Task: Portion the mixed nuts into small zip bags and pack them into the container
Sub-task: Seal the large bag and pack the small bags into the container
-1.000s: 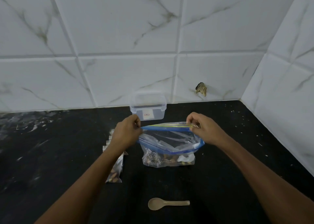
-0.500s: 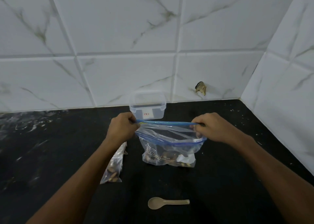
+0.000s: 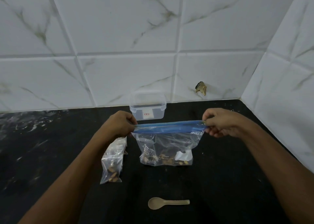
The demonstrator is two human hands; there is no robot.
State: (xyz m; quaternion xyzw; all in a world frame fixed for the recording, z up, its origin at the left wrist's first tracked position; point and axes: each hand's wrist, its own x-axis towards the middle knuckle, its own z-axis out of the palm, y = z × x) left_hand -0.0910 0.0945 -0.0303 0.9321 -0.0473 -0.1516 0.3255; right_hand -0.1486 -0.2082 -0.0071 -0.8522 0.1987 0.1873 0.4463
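Both hands' fingers (image 3: pixel 131 121) pinching large zip bag (image 3: pixel 167 144) ends

Dim, flat light, soft focus, wide-angle bowing

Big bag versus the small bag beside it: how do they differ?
The big bag stands upright, its blue zip strip stretched between the left hand and right hand; the small bag lies flat on the counter, untouched. The big bag carries printed text; the small bag looks plain. Both are clear plastic holding nuts.
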